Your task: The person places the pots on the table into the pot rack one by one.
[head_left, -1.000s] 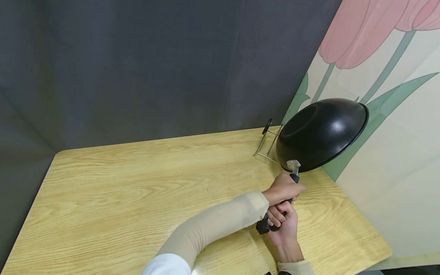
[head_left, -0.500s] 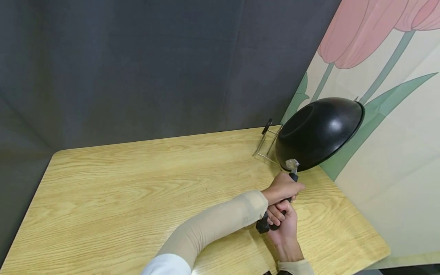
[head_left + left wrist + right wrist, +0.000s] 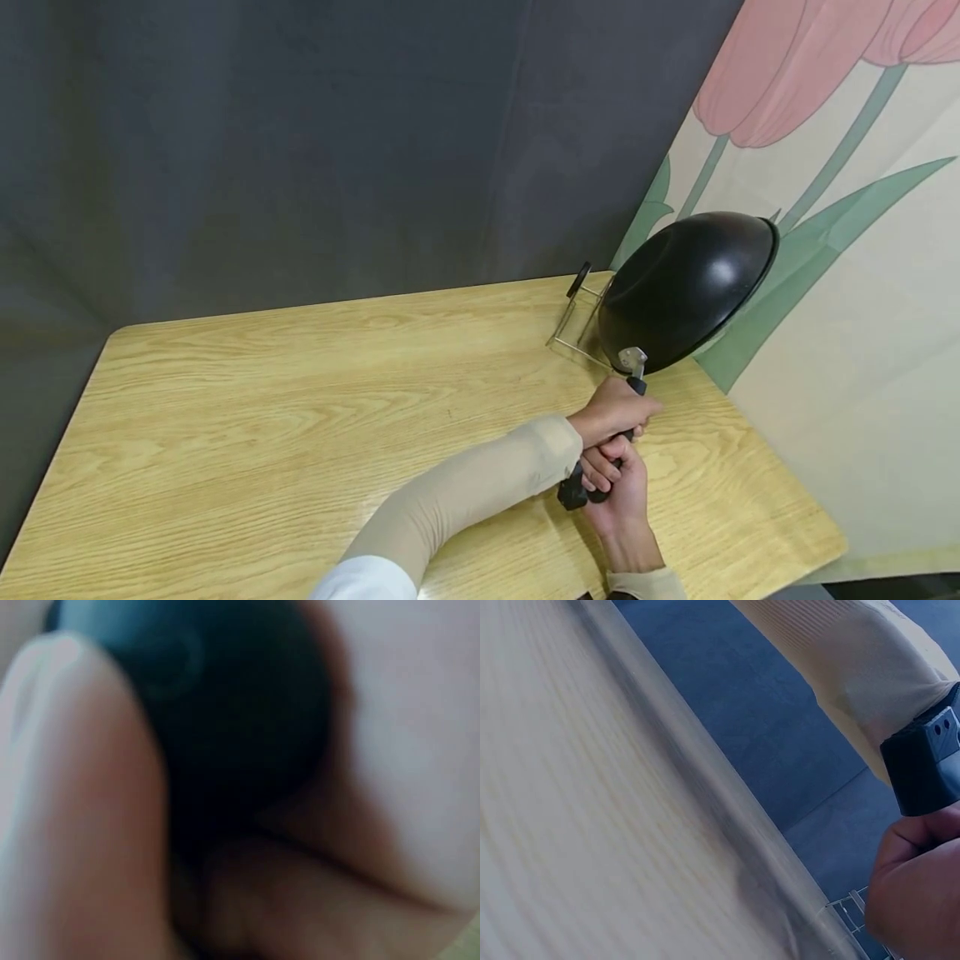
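Over the last second the black wok [image 3: 686, 287] is shifting a little leftward and turning more on edge, its rim drawing away from the tulip-printed wall panel [image 3: 862, 275] and closer to the wire rack [image 3: 581, 321] at the table's far right corner. By that drift, the wok seems to be getting eased toward the rack rather than lifted clear.

Both hands are clenching the wok's black handle [image 3: 581, 487]: the left hand [image 3: 617, 410] is wrapping the upper part near the metal bracket, the right hand [image 3: 618, 487] is gripping just below, the two touching. The handle's butt end is sticking out beneath them.

The wok is being held tilted above the wooden table [image 3: 300, 417], its glossy, rounded underside facing the camera, the inside hidden. The left wrist view is too blurred to add anything.
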Motion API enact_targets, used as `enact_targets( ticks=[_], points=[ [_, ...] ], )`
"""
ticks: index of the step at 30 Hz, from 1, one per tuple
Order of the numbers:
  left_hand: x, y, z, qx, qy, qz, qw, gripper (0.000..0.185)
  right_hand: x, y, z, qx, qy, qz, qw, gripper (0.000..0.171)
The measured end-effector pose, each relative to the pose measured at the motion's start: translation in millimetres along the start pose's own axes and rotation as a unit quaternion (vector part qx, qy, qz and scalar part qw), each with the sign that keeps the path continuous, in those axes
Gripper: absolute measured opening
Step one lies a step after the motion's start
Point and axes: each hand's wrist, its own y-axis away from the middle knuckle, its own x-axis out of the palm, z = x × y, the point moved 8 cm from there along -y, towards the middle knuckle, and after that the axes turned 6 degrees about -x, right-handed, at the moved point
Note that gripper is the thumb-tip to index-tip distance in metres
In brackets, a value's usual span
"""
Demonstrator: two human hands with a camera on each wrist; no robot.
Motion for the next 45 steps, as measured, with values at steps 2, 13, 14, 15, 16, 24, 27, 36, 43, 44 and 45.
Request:
enact_targets(
  ticks=[2,13,14,15,16,24,27,36,43,44,45],
  points=[
    [0.3,0.7,-0.7,0.0,0.009,0.003,1.0,0.042,0,0,1,0.0,0.006,-0.001,1.0,0.031],
    [3.5,-3.6,1.9,-0.014,0.049,0.026,0.9984,0.044,-5,1,3,0.018,0.033,-0.031,0.999,0.03],
    [4.4,-4.5,2.5,-0.017,0.056,0.03,0.9978,0.043,-6,1,3,0.021,0.034,-0.035,0.999,0.031],
    [4.9,-4.9,2.4,-0.018,0.062,0.033,0.9974,0.043,-7,1,3,0.025,0.036,-0.039,0.998,0.032],
    [5.5,-5.4,3.0,-0.019,0.067,0.036,0.9969,0.043,-8,2,3,0.029,0.037,-0.044,0.998,0.033],
    [9.2,-8.1,3.9,-0.011,0.09,0.057,0.9942,0.043,-14,4,5,0.058,0.061,-0.062,0.995,0.041],
    [10.5,-10.1,3.9,-0.006,0.104,0.077,0.9915,0.042,-16,4,7,0.066,0.086,-0.07,0.992,0.046],
    [4.7,-10.8,2.1,-0.003,0.076,0.098,0.9923,0.038,-25,3,15,0.087,0.172,-0.106,0.976,0.048],
    [-4.3,-12.8,1.1,0.035,-0.004,0.083,0.996,0.03,-33,1,16,0.1,0.16,-0.144,0.971,0.044],
    [-5.1,-13.0,0.6,0.043,-0.01,0.084,0.9955,0.029,-35,1,17,0.098,0.164,-0.152,0.97,0.044],
    [-5.8,-13.4,0.6,0.049,-0.018,0.084,0.9951,0.028,-36,0,17,0.096,0.169,-0.157,0.968,0.044]
  ],
)
